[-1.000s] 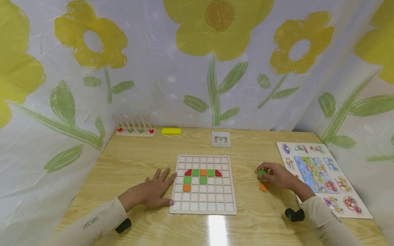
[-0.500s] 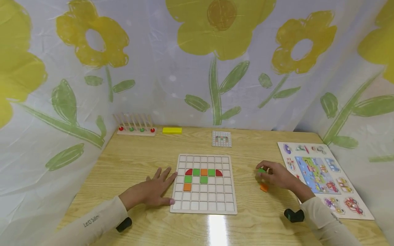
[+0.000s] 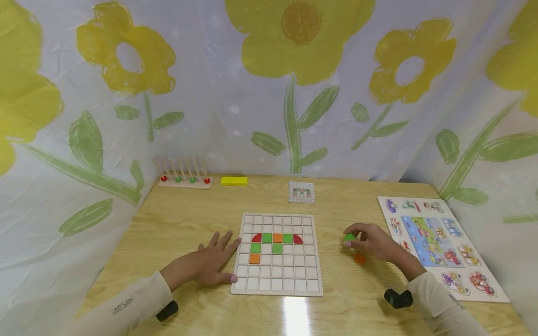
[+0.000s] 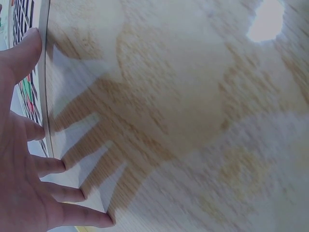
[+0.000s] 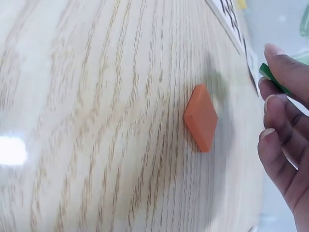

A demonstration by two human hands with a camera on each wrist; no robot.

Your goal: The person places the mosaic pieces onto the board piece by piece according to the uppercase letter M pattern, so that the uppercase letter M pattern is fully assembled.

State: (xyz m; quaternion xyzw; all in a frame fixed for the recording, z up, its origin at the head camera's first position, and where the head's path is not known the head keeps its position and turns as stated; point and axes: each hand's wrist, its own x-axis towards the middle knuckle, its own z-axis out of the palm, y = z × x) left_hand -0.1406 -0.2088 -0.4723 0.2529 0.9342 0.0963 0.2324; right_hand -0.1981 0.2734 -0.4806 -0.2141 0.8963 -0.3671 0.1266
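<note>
A pale grid board (image 3: 290,270) lies in the middle of the table in the head view. Green and orange square tiles and two red quarter-round tiles sit in some of its cells. My left hand (image 3: 210,263) is spread flat at the board's left edge, thumb and fingertips right at the frame; the left wrist view shows the fingers straight. Right of the board, my right hand (image 3: 371,240) pinches a green tile (image 5: 273,78) between thumb and finger, above the table. An orange tile (image 5: 202,118) lies on the wood just below that hand.
Behind the board lies a small pattern card (image 3: 301,192). A peg rack (image 3: 185,182) with red and green beads and a yellow block (image 3: 234,181) stand at the back left. On the right lies a picture puzzle board (image 3: 443,247). A flower-printed curtain (image 3: 201,107) surrounds the table.
My right hand has lifted the green tile away from the orange one and moved slightly left with it. The orange tile stays on the table. My left hand has kept its place.
</note>
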